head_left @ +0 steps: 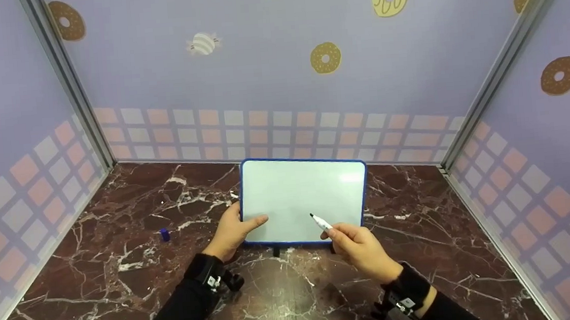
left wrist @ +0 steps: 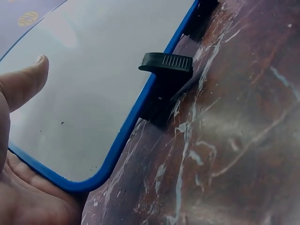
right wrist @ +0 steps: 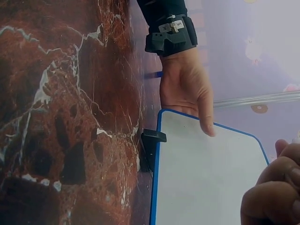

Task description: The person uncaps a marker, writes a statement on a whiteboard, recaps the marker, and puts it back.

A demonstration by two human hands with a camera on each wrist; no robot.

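A small whiteboard [head_left: 292, 190] with a blue frame leans upright on black stand feet, its surface blank apart from a few tiny specks near one corner. My left hand [head_left: 232, 231] grips its left edge, thumb across the front and the other fingers behind. Between the thumb and fingers of my right hand [head_left: 362, 249] is a white marker [head_left: 322, 222], uncapped. Its dark tip points up and left, overlapping the lower middle of the board in the head view. In the right wrist view the curled fingers [right wrist: 274, 187] show in front of the board, while the marker is hidden.
To the left on the dark marbled table [head_left: 96, 276] stands a small blue cap [head_left: 164, 234]. A black stand clip [left wrist: 166, 64] hooks over the board's lower edge. Patterned purple panels [head_left: 268, 80] with metal corner posts enclose the table at the back and both sides.
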